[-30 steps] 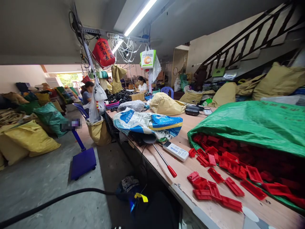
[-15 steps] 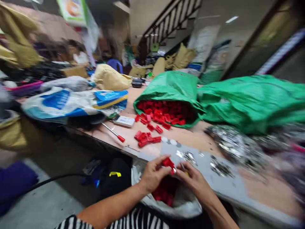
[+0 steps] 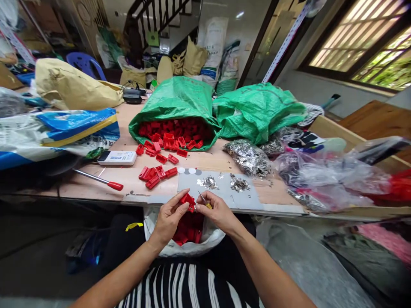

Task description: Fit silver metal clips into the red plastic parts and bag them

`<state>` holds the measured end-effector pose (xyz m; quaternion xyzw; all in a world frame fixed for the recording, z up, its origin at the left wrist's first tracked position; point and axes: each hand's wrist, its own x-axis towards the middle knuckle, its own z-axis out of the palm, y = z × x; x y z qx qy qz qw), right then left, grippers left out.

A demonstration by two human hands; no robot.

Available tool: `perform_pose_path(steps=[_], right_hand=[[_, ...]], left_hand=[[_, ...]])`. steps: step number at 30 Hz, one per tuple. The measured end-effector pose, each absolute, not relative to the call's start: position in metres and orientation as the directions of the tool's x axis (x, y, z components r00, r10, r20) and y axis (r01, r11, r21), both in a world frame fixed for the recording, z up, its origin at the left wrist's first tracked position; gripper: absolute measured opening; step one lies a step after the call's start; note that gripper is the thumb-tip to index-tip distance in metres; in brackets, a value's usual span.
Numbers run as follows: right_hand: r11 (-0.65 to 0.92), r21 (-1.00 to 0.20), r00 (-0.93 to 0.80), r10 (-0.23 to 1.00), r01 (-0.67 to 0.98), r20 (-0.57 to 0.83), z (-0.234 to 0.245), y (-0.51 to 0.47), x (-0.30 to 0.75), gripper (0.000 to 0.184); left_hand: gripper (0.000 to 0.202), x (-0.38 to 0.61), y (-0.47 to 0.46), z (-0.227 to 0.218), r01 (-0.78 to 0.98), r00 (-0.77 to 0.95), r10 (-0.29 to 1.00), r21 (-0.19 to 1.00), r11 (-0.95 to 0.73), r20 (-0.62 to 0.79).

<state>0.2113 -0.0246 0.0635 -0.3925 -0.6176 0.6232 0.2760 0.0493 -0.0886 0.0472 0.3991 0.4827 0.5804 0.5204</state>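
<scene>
Above a white sack (image 3: 210,244) of red plastic pieces in my lap, my left hand (image 3: 169,217) pinches a red plastic piece (image 3: 187,199) between thumb and fingers. My right hand (image 3: 221,213) is closed around a small tool with a yellow handle (image 3: 208,205), its thin metal shaft pointing up and left. The right fingertips meet the side of the red piece, where a small shiny metal bit shows; who holds that bit is unclear. Just beyond, on a grey mat (image 3: 221,201), lie two piles of small metal parts (image 3: 210,182).
A green sack (image 3: 180,96) spills red pieces onto the table, with a loose cluster (image 3: 156,174) in front. To the left are a red-handled rod (image 3: 99,179), a white box (image 3: 117,158) and a blue-white bag (image 3: 77,128). Bags of metal parts (image 3: 248,158) lie right.
My view has swung to the right, bringing the window and the box of plastic bags into sight. Both hands stay together at the red piece over the sack.
</scene>
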Motion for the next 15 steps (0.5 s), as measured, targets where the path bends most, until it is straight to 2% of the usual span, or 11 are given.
perform_pose_path(steps=[6, 15], right_hand=[[-0.132, -0.982, -0.526, 0.831, 0.132, -0.183, 0.059, -0.027, 0.21, 0.034], [-0.124, -0.985, -0.54, 0.825, 0.12, -0.169, 0.065, -0.03, 0.215, 0.032]], left_hand=[[0.043, 0.05, -0.091, 0.049, -0.166, -0.1, 0.995, 0.986, 0.0, -0.017], [0.048, 0.048, -0.088, 0.039, -0.311, -0.135, 0.987, 0.95, 0.039, -0.085]])
